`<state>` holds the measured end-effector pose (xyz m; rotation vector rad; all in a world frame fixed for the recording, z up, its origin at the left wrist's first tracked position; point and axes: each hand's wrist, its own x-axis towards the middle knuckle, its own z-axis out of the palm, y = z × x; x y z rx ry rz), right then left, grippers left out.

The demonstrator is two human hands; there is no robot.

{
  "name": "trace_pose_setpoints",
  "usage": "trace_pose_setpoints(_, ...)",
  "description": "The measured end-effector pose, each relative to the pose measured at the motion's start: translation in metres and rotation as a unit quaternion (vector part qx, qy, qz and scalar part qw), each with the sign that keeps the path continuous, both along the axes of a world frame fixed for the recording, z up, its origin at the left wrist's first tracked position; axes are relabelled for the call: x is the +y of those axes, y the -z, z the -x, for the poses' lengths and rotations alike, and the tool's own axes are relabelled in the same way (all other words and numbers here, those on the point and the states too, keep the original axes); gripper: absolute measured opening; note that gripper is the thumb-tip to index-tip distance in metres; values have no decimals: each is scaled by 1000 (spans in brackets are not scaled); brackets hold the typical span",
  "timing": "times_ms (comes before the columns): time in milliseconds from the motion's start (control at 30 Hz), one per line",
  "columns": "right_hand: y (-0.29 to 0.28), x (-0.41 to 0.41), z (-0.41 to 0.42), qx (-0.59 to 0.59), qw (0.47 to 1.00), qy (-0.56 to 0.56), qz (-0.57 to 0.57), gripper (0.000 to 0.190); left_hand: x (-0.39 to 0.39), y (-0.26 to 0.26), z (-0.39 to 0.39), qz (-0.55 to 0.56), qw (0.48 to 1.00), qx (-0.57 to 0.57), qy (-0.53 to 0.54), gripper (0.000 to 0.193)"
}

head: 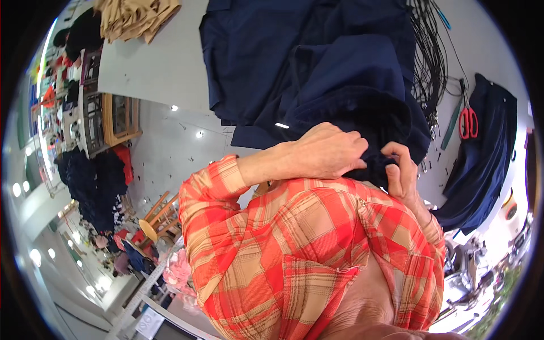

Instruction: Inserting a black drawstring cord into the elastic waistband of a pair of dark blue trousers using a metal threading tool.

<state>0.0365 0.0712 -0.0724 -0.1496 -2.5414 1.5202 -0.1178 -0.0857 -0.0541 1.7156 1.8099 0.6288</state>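
A navy blue garment (352, 63) lies before me on a pile of navy cloth (250, 63), with its dark waist opening facing my chest. My left hand (333, 148) has its fingers curled over the near edge of that opening. Just right of it, my right hand (401, 170) holds dark fabric of the same garment between thumb and bent fingers. The cloth right between the hands is too dark to make out. A small white mark (281, 125) shows near the garment's left edge.
Black cords (427, 72) hang in a bundle at the right. Beyond them lie red-handled scissors (468, 123), a green-handled tool (452, 125) and another navy garment (480, 157). Folded tan cloth (136, 17) sits on the table (157, 63). A wooden stool (148, 229) stands left; a person (85, 34) is farther off.
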Motion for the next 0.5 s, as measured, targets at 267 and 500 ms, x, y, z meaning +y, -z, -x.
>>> trace_pose_setpoints(267, 2, -5, 26, 5, 998, -21, -62, 33, 8, 6, 2, -22, 990, -62, -127, 29)
trace_pose_setpoints(500, -2, 63, 32, -114, 969, -214, -48, 46, -11, 1, 19, 36, 980, -89, -177, 27)
